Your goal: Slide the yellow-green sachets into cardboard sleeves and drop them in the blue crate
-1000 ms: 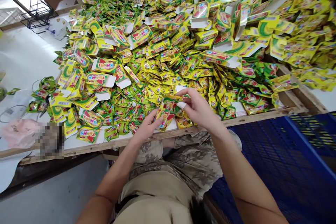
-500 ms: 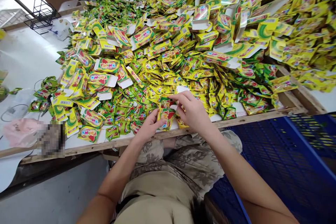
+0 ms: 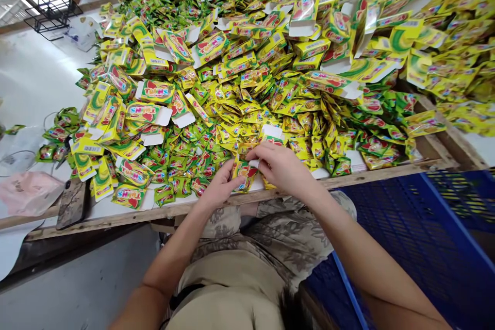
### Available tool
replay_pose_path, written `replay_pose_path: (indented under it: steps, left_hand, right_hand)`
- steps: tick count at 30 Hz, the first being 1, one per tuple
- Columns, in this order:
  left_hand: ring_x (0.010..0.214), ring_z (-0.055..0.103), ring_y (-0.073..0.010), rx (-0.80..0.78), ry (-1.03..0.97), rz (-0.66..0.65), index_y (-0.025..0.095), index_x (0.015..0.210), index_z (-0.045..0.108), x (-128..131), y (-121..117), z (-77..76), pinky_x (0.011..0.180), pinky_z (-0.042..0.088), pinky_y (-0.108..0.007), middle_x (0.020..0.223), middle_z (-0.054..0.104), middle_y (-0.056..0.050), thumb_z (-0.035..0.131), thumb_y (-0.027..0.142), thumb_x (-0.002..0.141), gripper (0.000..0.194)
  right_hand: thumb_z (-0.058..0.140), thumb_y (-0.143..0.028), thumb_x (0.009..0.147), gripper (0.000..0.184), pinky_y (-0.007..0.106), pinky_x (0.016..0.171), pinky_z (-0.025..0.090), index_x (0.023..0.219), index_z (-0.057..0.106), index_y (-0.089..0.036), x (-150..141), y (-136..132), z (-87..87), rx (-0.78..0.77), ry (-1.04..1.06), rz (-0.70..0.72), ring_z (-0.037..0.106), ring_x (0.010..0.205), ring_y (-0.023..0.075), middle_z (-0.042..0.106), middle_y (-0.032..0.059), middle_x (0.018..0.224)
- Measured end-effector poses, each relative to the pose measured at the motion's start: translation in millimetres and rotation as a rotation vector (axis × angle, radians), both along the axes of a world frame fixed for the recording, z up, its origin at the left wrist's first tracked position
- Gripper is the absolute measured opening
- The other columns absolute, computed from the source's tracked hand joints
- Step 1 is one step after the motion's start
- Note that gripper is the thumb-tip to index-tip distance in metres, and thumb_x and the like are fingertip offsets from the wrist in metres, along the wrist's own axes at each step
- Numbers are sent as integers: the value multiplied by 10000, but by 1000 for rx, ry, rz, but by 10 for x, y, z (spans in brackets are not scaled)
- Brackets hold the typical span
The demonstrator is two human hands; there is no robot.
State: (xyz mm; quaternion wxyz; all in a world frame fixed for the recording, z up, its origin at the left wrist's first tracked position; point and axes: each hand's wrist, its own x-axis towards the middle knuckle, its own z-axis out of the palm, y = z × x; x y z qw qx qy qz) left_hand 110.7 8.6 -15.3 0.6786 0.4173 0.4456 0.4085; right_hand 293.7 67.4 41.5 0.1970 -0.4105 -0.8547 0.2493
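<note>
My left hand [image 3: 221, 185] grips a small yellow and green candy box [image 3: 243, 178] at the table's front edge, thumb on its printed face. My right hand [image 3: 276, 164] bends over the top end of that box, its fingers closed on a small yellow candy packet [image 3: 243, 150] there. A white box flap [image 3: 253, 163] shows by the right fingertips. How far the packet reaches into the box is hidden. Just beyond the hands lies another candy box [image 3: 273, 134] with a white flap, among loose yellow packets [image 3: 240, 113].
Heaped candy boxes [image 3: 154, 92] and green packets [image 3: 189, 139] cover the wood-edged table [image 3: 154, 216]. At the left lie a phone [image 3: 72, 203], a pink bag [image 3: 29, 193] and a black wire rack [image 3: 54, 10]. Blue crates [image 3: 406, 227] stand at my right.
My right hand has moved slightly left and down over the top of the box. A yellow packet now shows at that end. The left hand keeps its hold, and the view has shifted a little.
</note>
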Motion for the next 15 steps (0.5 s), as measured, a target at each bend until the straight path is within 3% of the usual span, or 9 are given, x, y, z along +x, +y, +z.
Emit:
replay_pose_path:
  steps: [7, 13, 15]
  left_hand:
    - [1093, 587, -206, -13, -26, 33, 199, 1201, 584, -7, -2, -11, 963, 435, -298, 1180, 653, -48, 749, 372, 755, 506]
    - [1007, 624, -193, -43, -64, 23, 191, 1164, 595, -19, -20, -50, 903, 456, -286, 1107, 684, -49, 753, 389, 756, 480]
    - [1009, 623, -194, -41, -77, 25, 192, 1163, 596, -21, -26, -55, 905, 455, -287, 1113, 685, -47, 766, 375, 746, 486]
  right_hand:
    - [450, -9, 820, 354, 302, 822, 488, 1022, 675, -193, 40, -28, 29, -75, -9, 109, 672, 948, 199, 729, 48, 1032]
    - [505, -61, 827, 317, 265, 680, 462, 1064, 671, -191, 63, -7, 161, 82, 77, -91, 649, 836, 169, 702, 59, 1006]
    - [494, -67, 836, 312, 266, 674, 451, 1045, 687, -195, 43, 4, 160, 102, 30, -71, 636, 836, 170, 683, 63, 995]
